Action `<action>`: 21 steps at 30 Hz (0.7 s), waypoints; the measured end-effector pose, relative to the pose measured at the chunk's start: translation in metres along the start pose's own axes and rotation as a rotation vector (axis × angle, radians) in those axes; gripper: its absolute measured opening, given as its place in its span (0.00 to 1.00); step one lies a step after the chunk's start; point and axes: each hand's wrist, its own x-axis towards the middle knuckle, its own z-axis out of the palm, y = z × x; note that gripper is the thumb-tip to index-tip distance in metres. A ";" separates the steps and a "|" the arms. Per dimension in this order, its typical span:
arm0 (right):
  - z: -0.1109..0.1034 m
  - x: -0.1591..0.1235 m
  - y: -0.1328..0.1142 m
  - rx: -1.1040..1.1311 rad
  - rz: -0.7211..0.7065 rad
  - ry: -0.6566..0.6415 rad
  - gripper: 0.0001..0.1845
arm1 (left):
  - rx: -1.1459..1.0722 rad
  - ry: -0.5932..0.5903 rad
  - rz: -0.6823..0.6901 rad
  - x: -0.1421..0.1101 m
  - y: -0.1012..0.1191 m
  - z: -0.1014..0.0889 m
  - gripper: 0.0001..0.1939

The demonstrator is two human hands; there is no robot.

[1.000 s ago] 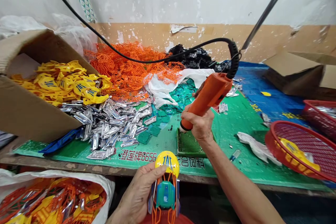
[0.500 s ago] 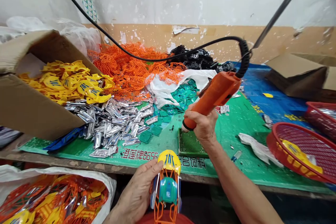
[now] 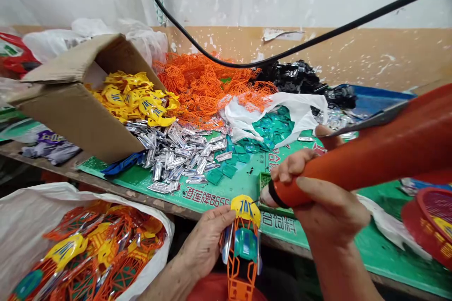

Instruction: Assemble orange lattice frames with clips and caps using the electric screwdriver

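Yellow-capped plastic toy car (image 3: 244, 244) held up just below an orange electric screwdriver (image 3: 367, 164).
The left hand (image 3: 205, 249) holds the toy by its side past the near edge of the worktop (image 3: 106, 176), fingers pressed together against it; the right hand (image 3: 328, 211) grips the screwdriver, fingers curled round the barrel, its nose just beside the yellow cap (the contact point is too small to tell). Near left, a white sack (image 3: 28, 230) holds orange and yellow parts. On the worktop lie silver parts (image 3: 176, 157) and teal parts (image 3: 271, 127), with an orange lattice heap (image 3: 205, 84) farther off. Left of it, a cardboard box (image 3: 77, 113) holds yellow parts (image 3: 134, 99). A red basket (image 3: 431, 218) sits at right, and a black cable (image 3: 282, 51) runs overhead.
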 end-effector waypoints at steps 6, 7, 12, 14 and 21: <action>0.015 -0.014 0.007 0.029 0.055 -0.029 0.32 | -0.017 -0.083 0.018 0.000 0.003 -0.003 0.17; 0.016 -0.014 0.008 0.025 0.061 -0.022 0.33 | -0.017 -0.087 0.021 0.000 0.003 -0.004 0.17; 0.019 -0.015 0.009 0.006 0.083 0.007 0.34 | -0.003 -0.065 0.032 0.002 0.002 -0.006 0.17; 0.018 -0.015 0.010 -0.001 0.090 0.008 0.34 | -0.002 -0.060 0.032 0.003 0.002 -0.005 0.18; 0.015 -0.015 0.013 -0.006 0.112 0.004 0.33 | 0.003 -0.068 0.036 0.003 0.001 -0.001 0.18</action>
